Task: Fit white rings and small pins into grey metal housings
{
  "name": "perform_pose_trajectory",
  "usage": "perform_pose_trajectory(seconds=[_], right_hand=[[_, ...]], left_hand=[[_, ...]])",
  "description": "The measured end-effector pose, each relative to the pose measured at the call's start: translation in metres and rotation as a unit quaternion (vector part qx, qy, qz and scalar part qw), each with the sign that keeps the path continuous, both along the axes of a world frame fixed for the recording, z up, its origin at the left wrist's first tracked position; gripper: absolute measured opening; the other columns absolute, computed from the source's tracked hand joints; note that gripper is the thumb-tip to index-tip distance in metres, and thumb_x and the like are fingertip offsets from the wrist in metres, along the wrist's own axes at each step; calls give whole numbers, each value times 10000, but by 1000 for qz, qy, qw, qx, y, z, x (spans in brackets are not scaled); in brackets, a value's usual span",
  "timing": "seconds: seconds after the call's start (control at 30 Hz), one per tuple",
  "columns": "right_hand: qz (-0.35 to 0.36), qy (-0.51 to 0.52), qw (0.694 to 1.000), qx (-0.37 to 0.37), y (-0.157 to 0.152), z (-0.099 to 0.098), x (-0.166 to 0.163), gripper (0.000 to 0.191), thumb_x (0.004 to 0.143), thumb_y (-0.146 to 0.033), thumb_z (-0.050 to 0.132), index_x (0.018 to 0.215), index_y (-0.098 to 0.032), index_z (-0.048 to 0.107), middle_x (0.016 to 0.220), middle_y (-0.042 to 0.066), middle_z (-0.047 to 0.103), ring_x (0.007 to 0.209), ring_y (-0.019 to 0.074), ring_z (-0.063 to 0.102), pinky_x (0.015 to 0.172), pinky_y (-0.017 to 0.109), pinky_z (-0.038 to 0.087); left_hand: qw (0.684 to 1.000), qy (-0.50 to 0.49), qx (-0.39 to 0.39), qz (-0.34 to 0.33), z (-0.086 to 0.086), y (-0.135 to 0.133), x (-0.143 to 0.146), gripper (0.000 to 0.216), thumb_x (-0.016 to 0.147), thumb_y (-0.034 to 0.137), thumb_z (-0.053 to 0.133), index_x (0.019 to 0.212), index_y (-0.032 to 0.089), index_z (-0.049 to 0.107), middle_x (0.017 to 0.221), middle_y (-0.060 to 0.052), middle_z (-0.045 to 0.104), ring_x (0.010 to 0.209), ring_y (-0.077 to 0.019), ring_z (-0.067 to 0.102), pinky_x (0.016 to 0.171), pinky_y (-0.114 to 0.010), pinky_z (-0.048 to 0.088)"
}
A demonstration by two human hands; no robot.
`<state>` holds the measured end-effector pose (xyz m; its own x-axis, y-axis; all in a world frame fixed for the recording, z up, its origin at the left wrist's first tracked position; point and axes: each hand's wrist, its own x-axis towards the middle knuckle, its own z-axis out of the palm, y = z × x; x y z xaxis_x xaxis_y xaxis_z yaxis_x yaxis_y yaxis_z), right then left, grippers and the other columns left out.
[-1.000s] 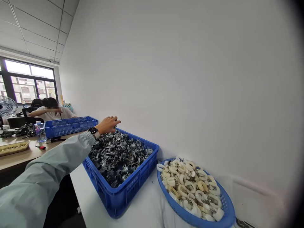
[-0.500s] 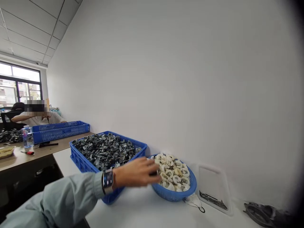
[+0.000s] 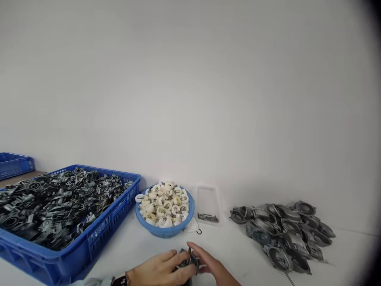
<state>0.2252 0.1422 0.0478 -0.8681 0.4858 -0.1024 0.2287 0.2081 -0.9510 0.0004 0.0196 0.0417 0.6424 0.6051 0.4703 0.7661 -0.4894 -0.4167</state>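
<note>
At the bottom edge of the view we see only part of our two hands; the wrists and arms are cut off, and a watch (image 3: 120,281) shows just its upper part. Between the hands sits a small dark metal part (image 3: 188,261), mostly covered by the fingers, so we cannot make out its shape. We can read no writing or label anywhere. The left hand (image 3: 157,270) has its fingers curled narrowly around the part from the left. The right hand (image 3: 212,267) touches it from the right with fingers bent close together. The part is low over the white table (image 3: 226,246), in front of the round blue basket (image 3: 166,231) of white rings (image 3: 163,201).

On the left a blue crate (image 3: 98,234) holds many grey metal pieces (image 3: 53,202), its left side cut off. On the right lies a heap of grey metal covers (image 3: 282,234). A clear tray (image 3: 207,203) with small dark bits stands by the wall.
</note>
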Motion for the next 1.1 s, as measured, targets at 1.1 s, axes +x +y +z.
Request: perform_pose_trajectory(seconds=[1.1], right_hand=[[-62, -6, 987, 151, -4, -71, -15, 920, 783, -319, 803, 1631, -309, 448, 1674, 85, 424, 1537, 376, 393, 1249, 483, 407]], left_hand=[[911, -314, -261, 66, -47, -7, -15, 852, 827, 686, 779, 1505, 281, 457, 1397, -125, 641, 1241, -355, 634, 1104, -476, 494]])
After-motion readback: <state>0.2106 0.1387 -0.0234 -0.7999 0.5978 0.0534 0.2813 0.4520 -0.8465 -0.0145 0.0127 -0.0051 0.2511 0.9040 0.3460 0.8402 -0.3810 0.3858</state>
